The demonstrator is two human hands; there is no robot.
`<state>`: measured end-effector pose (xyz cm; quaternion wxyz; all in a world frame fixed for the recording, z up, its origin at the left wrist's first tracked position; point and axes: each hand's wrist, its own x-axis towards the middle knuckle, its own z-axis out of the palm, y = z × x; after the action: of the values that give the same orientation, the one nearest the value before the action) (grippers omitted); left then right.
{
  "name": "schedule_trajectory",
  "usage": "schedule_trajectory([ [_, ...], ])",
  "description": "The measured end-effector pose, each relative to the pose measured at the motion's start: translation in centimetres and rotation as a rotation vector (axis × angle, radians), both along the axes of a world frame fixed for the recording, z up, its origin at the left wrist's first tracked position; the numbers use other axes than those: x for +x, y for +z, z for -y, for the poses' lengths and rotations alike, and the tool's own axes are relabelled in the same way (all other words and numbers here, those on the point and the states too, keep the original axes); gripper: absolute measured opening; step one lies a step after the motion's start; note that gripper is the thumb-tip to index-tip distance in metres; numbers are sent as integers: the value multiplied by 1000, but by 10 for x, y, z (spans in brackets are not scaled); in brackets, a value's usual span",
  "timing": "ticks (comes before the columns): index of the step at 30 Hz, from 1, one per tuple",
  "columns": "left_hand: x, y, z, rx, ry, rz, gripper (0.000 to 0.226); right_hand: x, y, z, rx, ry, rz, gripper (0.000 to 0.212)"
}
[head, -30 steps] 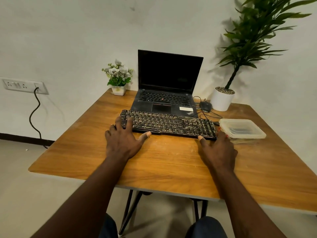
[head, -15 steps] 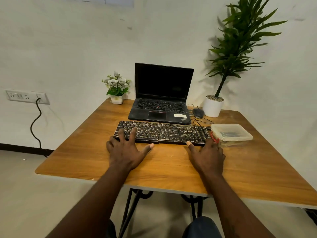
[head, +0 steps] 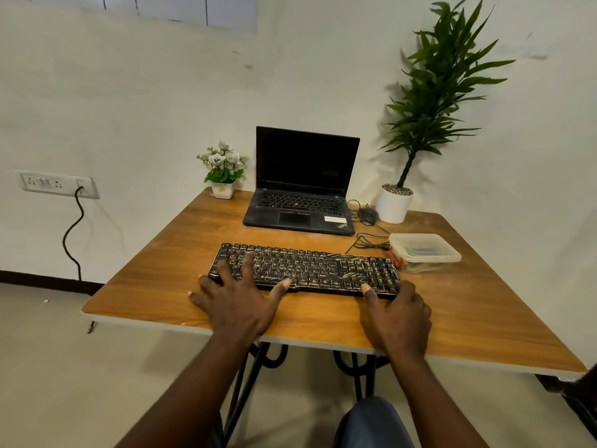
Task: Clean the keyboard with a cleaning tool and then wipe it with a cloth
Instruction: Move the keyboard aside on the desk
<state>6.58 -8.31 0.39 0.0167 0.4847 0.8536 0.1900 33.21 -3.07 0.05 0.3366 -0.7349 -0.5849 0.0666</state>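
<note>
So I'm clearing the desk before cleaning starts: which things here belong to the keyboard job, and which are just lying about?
Job: keyboard; left hand resting on its keys; right hand at its right end. Also the clear lidded box beside it: contents unclear, maybe the tools.

Lying about: laptop, mouse, small flower pot, tall potted plant.

A black rectangular keyboard with pale scribbles [head: 307,266] lies on the brown wooden worktop [head: 161,270]. The left hand [head: 237,305] rests spread on its left end. The right hand [head: 399,315] grips its right front corner.
</note>
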Motion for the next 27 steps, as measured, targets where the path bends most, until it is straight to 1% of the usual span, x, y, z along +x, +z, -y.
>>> schedule_trajectory([
  [2,9,8,1,34,-23,-67,111,2,1,1,8,-3,-14,77],
  [3,16,13,-2,64,-72,-116,110,2,2,0,9,0,-12,77],
  [4,23,19,-8,86,-152,-159,108,0,3,0,11,5,-6,77],
  [6,39,29,-28,83,-381,-217,104,-4,2,1,11,19,15,79],
  [8,52,37,-53,5,-593,-254,101,-6,0,1,16,21,32,81],
  [9,57,41,-65,-31,-652,-262,101,-6,-1,1,23,19,26,82],
  [13,64,53,-105,-85,-668,-251,111,-1,-1,-4,39,20,-65,84],
  [15,65,55,-121,-171,-670,-247,115,0,-2,-5,50,27,-71,83],
  [17,64,55,-132,-270,-670,-206,117,0,-3,-6,65,38,-86,81],
  [19,61,54,-139,-327,-673,-171,115,3,-4,-7,66,42,-121,80],
  [21,58,52,-141,-337,-680,-184,112,5,-4,-6,73,49,-161,77],
  [24,54,50,-136,-324,-685,-215,113,9,-3,-2,84,52,-204,72],
  [27,51,50,-123,-310,-704,-127,107,14,-1,3,102,47,-210,64],
])
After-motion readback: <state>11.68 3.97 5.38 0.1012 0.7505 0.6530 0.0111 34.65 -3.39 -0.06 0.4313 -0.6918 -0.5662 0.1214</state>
